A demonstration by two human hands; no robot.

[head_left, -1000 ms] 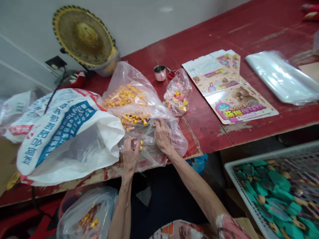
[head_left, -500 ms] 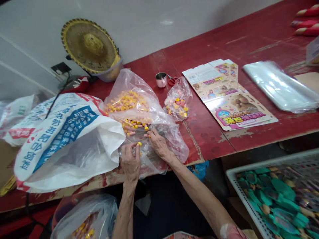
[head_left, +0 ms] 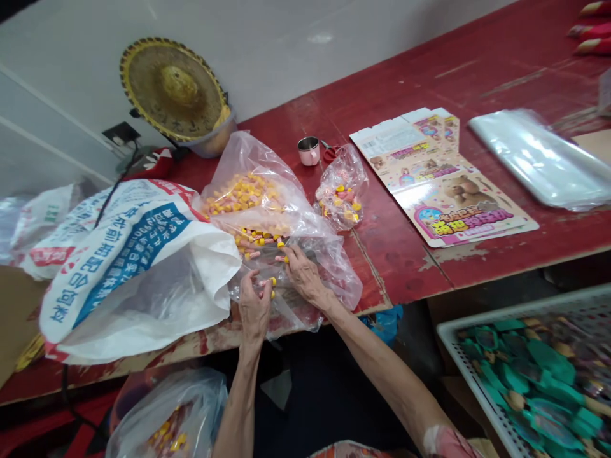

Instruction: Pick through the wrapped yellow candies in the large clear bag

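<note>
Small pink sticks with yellow caps [head_left: 255,194] fill a clear plastic bag [head_left: 248,149], some spilling out toward me on its flattened mouth. My right hand [head_left: 305,277] rests over that plastic, its fingertips pinched on the yellow end of one capped stick [head_left: 280,259]. Close by on the left, my left hand [head_left: 254,308] has its fingers loosely apart. Two capped sticks [head_left: 267,282] lie by its thumb and fingertips, and whether they touch the skin is hard to see.
A white woven sack [head_left: 143,305] lies left. Behind stand a pink cup [head_left: 309,152], red scissors [head_left: 329,151] and a smaller bag of capped sticks [head_left: 341,197]. Printed cartons [head_left: 458,203] and clear bags [head_left: 539,159] lie right. A white basket [head_left: 446,331] holds green pieces.
My left hand's fingers have loosened and spread, showing two capped sticks beside them. My right hand stays nearly in place on its stick. The view has shifted slightly.
</note>
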